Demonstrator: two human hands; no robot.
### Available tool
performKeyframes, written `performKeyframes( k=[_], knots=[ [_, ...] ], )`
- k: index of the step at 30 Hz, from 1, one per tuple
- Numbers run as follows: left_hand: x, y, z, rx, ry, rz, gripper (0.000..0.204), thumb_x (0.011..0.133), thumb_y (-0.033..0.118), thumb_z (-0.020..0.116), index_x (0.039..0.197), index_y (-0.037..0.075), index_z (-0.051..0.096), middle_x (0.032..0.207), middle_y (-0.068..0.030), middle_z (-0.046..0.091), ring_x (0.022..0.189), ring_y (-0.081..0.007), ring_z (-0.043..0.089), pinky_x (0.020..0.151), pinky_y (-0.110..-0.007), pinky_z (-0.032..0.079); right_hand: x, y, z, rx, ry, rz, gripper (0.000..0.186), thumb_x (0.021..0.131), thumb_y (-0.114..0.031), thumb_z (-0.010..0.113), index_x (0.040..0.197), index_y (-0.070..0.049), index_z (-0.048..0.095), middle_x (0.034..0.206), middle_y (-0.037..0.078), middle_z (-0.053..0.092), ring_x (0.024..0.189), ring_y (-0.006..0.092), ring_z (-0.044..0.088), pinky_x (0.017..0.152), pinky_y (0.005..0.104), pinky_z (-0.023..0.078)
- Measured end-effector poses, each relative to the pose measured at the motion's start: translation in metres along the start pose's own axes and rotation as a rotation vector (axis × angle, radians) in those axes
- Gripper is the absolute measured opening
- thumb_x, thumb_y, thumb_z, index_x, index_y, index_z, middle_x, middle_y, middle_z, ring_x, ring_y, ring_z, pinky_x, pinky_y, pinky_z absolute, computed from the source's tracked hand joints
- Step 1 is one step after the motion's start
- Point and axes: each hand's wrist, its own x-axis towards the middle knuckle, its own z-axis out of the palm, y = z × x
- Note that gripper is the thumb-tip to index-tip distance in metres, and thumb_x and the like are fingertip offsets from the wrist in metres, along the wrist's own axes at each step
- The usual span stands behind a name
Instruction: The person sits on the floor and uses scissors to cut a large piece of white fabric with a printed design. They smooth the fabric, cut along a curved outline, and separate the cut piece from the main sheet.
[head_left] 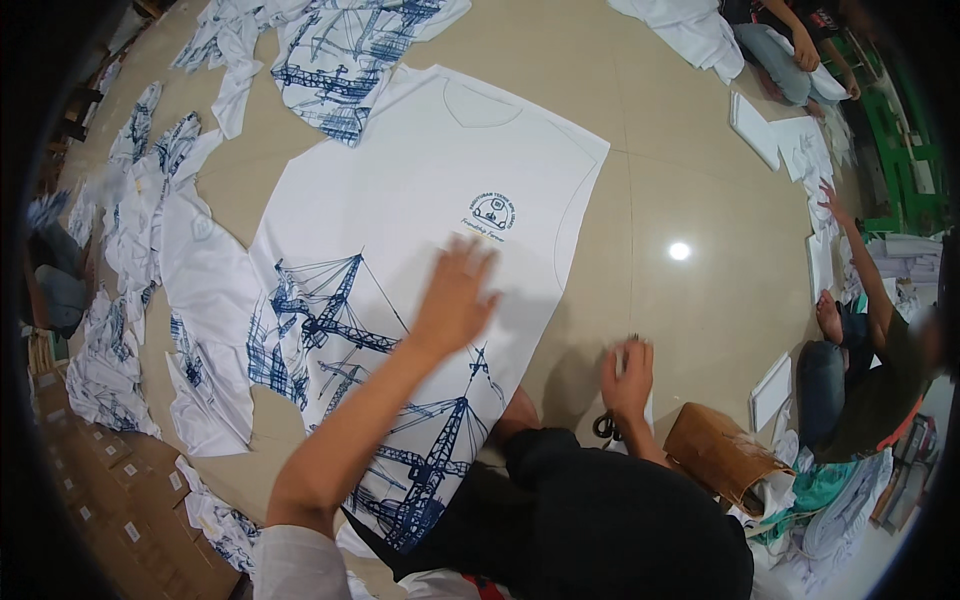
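A white fabric shirt panel (420,190) printed with blue cranes and a small round emblem lies spread on the floor and partly over my lap. My left hand (455,300) reaches over its middle with fingers spread and slightly blurred; I cannot tell if the palm touches the cloth. To the right of the panel, my right hand (628,375) is curled near the floor. Black scissors handles (604,427) stick out beside its wrist, and a small dark tip shows past the fingers. The hand hides whatever lies between. A narrow white strip is beside that wrist.
More printed white pieces (205,260) lie along the left, with another panel (335,70) overlapping the top. Brown cardboard (120,500) is at lower left. A brown bag (720,450) stands right of my knee. Folded white stacks (755,130) and seated people (870,370) line the right.
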Motion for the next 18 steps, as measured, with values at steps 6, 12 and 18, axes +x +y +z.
performKeyframes(
  k=[6,12,18],
  knots=[
    [-0.017,0.054,0.078,-0.130,0.016,0.142,0.058,0.089,0.021,0.077,0.137,0.001,0.052,0.156,-0.0296,0.037,0.152,-0.0504,0.028,0.125,-0.059,0.026,-0.117,0.033,-0.028,-0.155,-0.038,0.237,0.031,0.083,-0.004,0.074,0.110,-0.003,0.058,0.104,0.019,0.056,0.093,0.0418,0.061,0.077,0.0474,0.052],
    [-0.023,0.055,0.079,-0.166,0.057,0.158,0.043,0.088,0.019,0.079,0.120,0.001,0.056,0.150,-0.0283,0.042,0.150,-0.0494,0.031,0.124,-0.061,0.027,-0.118,0.032,-0.037,-0.078,-0.034,0.288,0.036,0.080,-0.006,0.079,0.109,-0.001,0.058,0.106,0.019,0.058,0.092,0.0412,0.062,0.078,0.0471,0.052],
    [-0.020,0.061,0.079,-0.166,0.076,0.162,0.030,0.090,0.015,0.074,0.112,0.003,0.057,0.150,-0.0260,0.043,0.149,-0.0491,0.033,0.123,-0.062,0.028,-0.139,0.048,-0.031,-0.169,-0.074,0.241,0.040,0.077,-0.013,0.086,0.107,0.001,0.063,0.095,0.017,0.064,0.084,0.0377,0.065,0.076,0.0448,0.053]
  ],
)
